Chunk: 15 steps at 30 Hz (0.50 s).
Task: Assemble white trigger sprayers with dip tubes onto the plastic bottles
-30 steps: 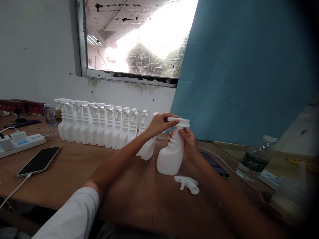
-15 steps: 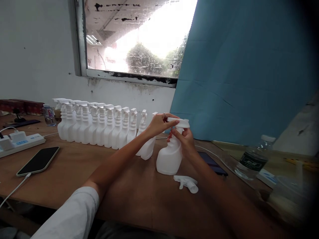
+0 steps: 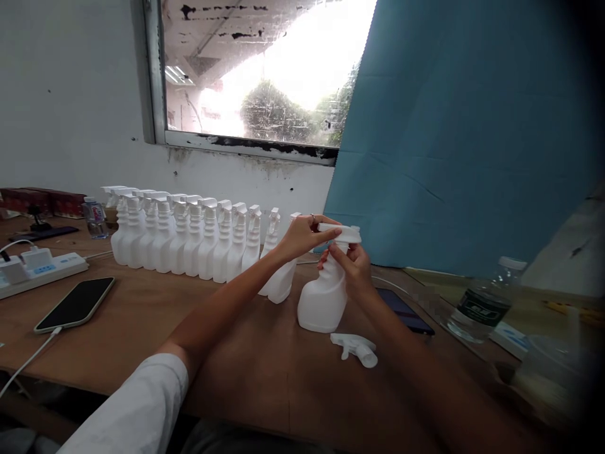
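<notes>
A white spray bottle (image 3: 322,297) stands upright on the brown table in front of me, with a white trigger spray head (image 3: 348,234) on its neck. My left hand (image 3: 309,238) is closed on the spray head from the left, fingers over its top. Around the bottle's neck, just under the head, my right hand (image 3: 353,268) is closed; part of its fingers is hidden behind the neck. A loose trigger sprayer (image 3: 355,349) lies on its side on the table, near my right forearm. To the left runs a row of white spray bottles (image 3: 193,243) with heads on.
A phone (image 3: 75,304) on a cable and a power strip (image 3: 42,274) lie at the left. Another phone (image 3: 405,311) lies behind my right forearm. A water bottle (image 3: 482,306) and a clear plastic cup (image 3: 543,372) stand at the right. A blue curtain (image 3: 439,139) hangs behind.
Almost nothing differs. Both hands stay on the same spray bottle and its head; the whole view has shifted very slightly.
</notes>
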Each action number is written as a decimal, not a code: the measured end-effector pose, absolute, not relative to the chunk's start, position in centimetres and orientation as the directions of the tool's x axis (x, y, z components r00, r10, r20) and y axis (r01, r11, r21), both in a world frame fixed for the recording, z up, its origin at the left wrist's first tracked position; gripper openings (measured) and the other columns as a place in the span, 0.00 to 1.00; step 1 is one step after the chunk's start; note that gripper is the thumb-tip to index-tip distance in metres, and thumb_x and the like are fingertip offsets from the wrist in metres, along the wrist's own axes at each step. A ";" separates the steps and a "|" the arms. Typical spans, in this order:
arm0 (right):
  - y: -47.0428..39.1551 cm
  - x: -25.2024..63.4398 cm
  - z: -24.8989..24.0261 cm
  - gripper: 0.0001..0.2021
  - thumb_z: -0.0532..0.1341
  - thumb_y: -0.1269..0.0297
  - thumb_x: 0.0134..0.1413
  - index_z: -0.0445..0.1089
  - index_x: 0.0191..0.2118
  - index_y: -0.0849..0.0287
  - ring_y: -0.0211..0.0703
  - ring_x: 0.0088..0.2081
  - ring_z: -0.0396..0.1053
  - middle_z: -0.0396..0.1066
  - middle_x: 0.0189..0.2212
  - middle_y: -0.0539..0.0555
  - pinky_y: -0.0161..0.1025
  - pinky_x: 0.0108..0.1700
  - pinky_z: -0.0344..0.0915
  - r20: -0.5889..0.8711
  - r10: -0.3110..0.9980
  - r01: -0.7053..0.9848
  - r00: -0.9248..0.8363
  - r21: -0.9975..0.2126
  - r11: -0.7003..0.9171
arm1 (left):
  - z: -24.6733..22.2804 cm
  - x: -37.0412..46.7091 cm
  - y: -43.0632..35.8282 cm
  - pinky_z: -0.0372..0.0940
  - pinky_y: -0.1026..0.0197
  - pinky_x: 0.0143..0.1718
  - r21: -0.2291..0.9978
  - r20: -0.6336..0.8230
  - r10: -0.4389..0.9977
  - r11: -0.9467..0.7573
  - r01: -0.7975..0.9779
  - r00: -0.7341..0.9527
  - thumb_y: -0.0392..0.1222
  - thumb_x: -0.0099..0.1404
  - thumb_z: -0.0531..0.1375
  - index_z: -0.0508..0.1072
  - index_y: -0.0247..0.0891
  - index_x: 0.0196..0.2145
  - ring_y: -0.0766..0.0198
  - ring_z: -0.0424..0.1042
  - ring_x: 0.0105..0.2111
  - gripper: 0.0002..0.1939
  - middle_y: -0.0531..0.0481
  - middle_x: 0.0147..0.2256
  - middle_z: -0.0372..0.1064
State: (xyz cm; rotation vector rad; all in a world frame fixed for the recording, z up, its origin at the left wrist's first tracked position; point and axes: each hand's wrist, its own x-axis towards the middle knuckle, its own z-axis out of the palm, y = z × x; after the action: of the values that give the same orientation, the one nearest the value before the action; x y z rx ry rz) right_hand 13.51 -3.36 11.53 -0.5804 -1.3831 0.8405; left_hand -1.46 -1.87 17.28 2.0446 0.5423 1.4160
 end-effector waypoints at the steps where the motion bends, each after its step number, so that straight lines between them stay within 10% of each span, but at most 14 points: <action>1: -3.3 13.5 11.5 0.18 0.70 0.54 0.45 0.63 0.38 0.54 0.43 0.22 0.71 0.70 0.23 0.47 0.39 0.24 0.68 0.605 0.796 -0.176 -0.012 -0.785 0.594 | 17.3 -1.5 -1.9 0.58 0.68 0.25 0.669 0.695 0.625 -0.743 -0.001 0.354 0.48 0.59 0.64 0.78 0.31 0.41 0.71 0.64 0.24 0.18 0.49 0.26 0.70; 15: -3.2 13.3 11.3 0.21 0.67 0.50 0.48 0.61 0.42 0.55 0.43 0.23 0.71 0.70 0.24 0.47 0.38 0.23 0.66 0.610 0.792 -0.141 -0.010 -0.785 0.603 | 17.1 -1.3 -1.5 0.60 0.67 0.26 0.679 0.686 0.649 -0.734 0.031 0.328 0.49 0.59 0.64 0.78 0.31 0.39 0.70 0.65 0.24 0.17 0.49 0.25 0.70</action>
State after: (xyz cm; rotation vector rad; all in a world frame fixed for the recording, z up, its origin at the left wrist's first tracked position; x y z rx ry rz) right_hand 13.31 -3.24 11.34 -0.6021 -1.3937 0.8132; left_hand -1.31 -1.52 17.15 2.0339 0.5952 1.4280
